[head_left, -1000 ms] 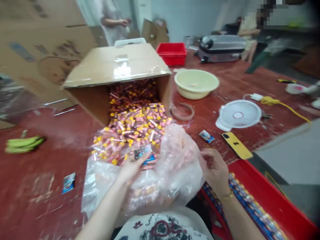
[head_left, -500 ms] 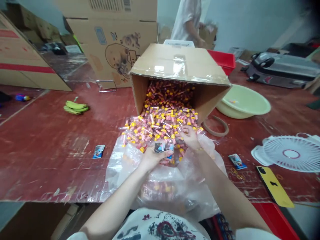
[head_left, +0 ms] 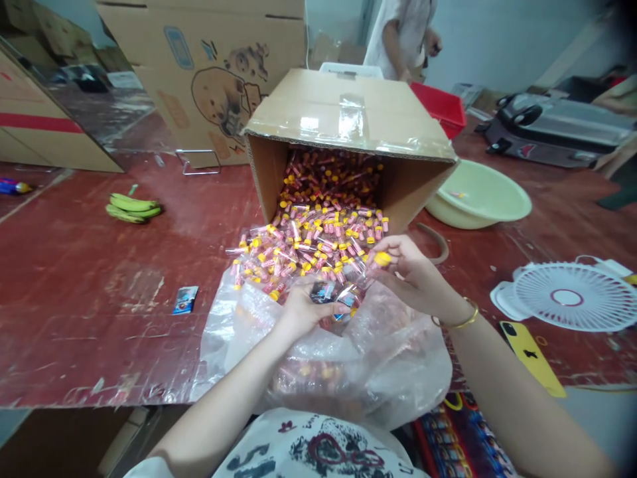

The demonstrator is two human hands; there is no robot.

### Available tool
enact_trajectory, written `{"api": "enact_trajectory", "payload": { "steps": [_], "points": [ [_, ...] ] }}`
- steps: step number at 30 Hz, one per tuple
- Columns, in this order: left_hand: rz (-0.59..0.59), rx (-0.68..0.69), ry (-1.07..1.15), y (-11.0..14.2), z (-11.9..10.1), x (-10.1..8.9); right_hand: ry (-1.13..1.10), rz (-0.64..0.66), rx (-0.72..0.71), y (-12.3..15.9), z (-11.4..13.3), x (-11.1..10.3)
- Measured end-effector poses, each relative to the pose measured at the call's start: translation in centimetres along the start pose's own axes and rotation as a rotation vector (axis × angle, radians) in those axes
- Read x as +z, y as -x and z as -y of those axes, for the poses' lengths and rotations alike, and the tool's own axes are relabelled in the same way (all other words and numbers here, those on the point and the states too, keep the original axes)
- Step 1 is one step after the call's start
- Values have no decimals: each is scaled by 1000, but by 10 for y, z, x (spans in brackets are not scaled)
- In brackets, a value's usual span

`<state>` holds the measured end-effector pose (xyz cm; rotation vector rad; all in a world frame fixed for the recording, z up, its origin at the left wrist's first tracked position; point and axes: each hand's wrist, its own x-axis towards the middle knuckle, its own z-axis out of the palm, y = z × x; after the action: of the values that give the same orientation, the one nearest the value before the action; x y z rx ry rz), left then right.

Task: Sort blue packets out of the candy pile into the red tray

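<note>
The head view shows a brown cardboard box (head_left: 348, 126) tipped on its side at upper centre of the frame, its open mouth spilling a heap of small clear tubes with yellow caps and pink contents (head_left: 318, 232) toward the bottom edge. By the look of it the sorting is far from finished: most tubes lie in the heap and deep inside the box, while the crumpled clear plastic bag (head_left: 348, 358) at lower centre holds only a modest layer of them (its contents are blurred through the film).

The left hand (head_left: 303, 312), just below the centre, is closed around a few small blue printed cards (head_left: 326, 293), thumb pressed on top, forearm running down to the lower left. The right hand (head_left: 415, 279), right of centre with a gold bangle at the wrist, pinches one yellow-capped tube (head_left: 381, 259) between thumb and fingertips, lifted at the near edge of the heap, above the bag's mouth.

A loose blue card (head_left: 186, 300) lies on the red tabletop (head_left: 89, 279) at left; green bananas (head_left: 132, 209) sit further up.
</note>
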<state>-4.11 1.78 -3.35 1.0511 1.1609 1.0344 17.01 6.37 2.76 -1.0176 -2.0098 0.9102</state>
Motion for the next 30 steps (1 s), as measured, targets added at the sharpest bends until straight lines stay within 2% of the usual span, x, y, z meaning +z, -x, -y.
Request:
{"api": "enact_trajectory", "payload": {
  "steps": [7,11,14,16,18,21,24,30],
  "points": [
    [61,-58,15,1,0,6,-245,102,109,-5,-5,8],
    [128,-248,213,6,-6,17,-417,40,151,6,-11,23],
    [116,-345,405,7,-8,27,-311,-47,110,25,-14,41],
    [97,-361,512,5,-8,33,-185,-53,88,38,-14,54],
    [98,-368,575,4,-10,38,-102,-83,87,47,-11,65],
    [103,-366,602,3,-12,42,-81,-212,90,52,-7,79],
    [116,-361,610,3,-15,45,-95,-289,93,51,-5,84],
    [136,-346,599,4,-18,47,-58,-307,76,52,-8,83]
  ]
}}
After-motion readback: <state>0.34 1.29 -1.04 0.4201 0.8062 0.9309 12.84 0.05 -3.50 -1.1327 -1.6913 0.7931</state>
